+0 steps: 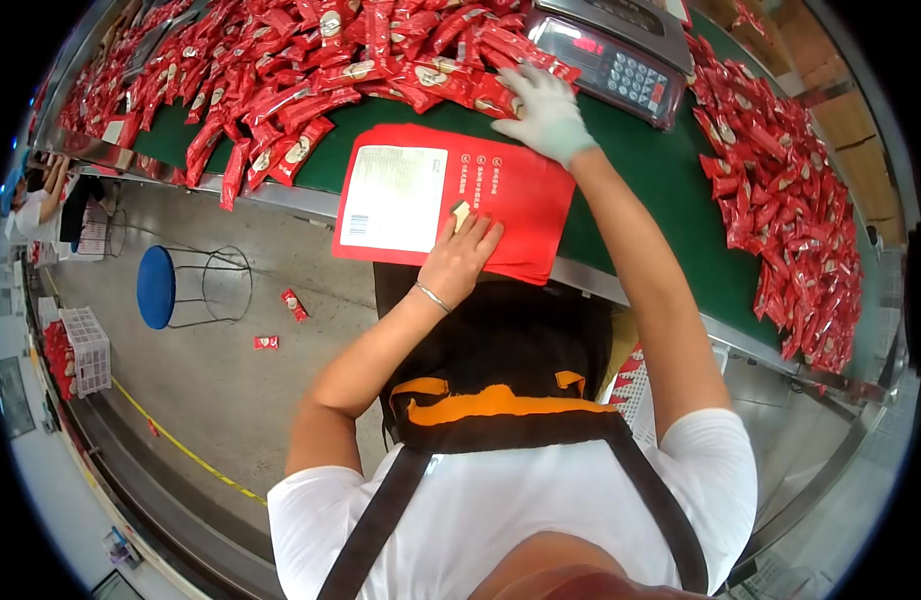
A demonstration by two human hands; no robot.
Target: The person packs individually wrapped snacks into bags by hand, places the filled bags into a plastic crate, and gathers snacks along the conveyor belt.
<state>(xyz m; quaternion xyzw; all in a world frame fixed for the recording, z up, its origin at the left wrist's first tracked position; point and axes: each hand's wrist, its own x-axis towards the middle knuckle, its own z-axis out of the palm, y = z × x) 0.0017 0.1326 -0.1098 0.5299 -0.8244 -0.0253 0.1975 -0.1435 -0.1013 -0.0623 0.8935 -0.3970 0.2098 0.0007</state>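
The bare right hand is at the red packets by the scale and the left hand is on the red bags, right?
No: the right hand isn't bare; the head view shows it in a white glove. It is at the red packets by the scale, and the left hand is on the red bags.

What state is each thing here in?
Bags: flat, stacked
Packets: wrapped, heaped
Floor packets: lying loose
Scale: on, display lit
Stool: unoccupied
Left hand: bare, resting on bags
Right hand: gloved, reaching onto packets
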